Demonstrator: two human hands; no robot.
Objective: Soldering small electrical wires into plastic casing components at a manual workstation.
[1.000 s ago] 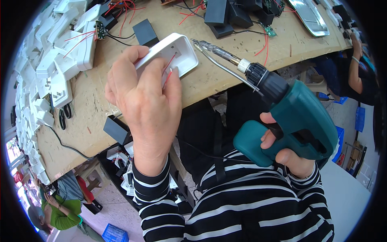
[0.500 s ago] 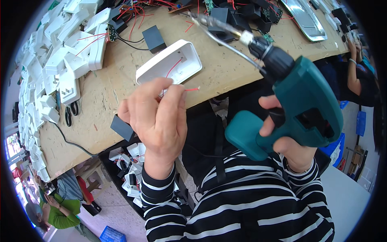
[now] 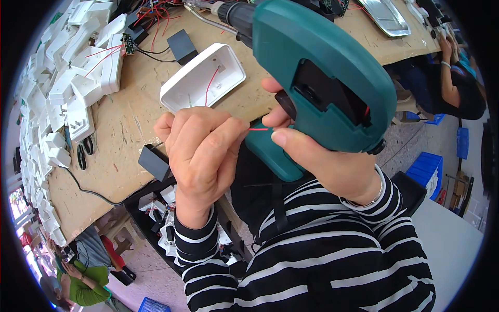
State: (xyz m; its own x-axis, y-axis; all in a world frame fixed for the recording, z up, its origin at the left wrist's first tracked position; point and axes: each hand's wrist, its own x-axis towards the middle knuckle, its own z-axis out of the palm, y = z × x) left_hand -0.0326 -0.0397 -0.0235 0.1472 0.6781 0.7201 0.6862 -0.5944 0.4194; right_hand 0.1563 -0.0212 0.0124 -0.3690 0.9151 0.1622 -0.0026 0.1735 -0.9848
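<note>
My left hand is closed in a pinch on a thin red wire, whose end sticks out to the right. Wrapped round the handle of a teal soldering gun is my right hand, its thumb at the wire's free end; I cannot tell whether it grips the wire too. The gun's metal tip and bent tube point left, above the table. Just beyond my left hand lies an open white plastic casing, with red wire inside. A black box is beside my left wrist.
White plastic casings are heaped along the left of the table. Another black box, wires and circuit boards lie at the back. A metal tray is at far right. Below the table edge stands a bin of parts. Other people are nearby.
The soldering gun and my right hand have moved left and closer to my left hand. My right thumb has come to the red wire's end. The whole view has shifted slightly.
</note>
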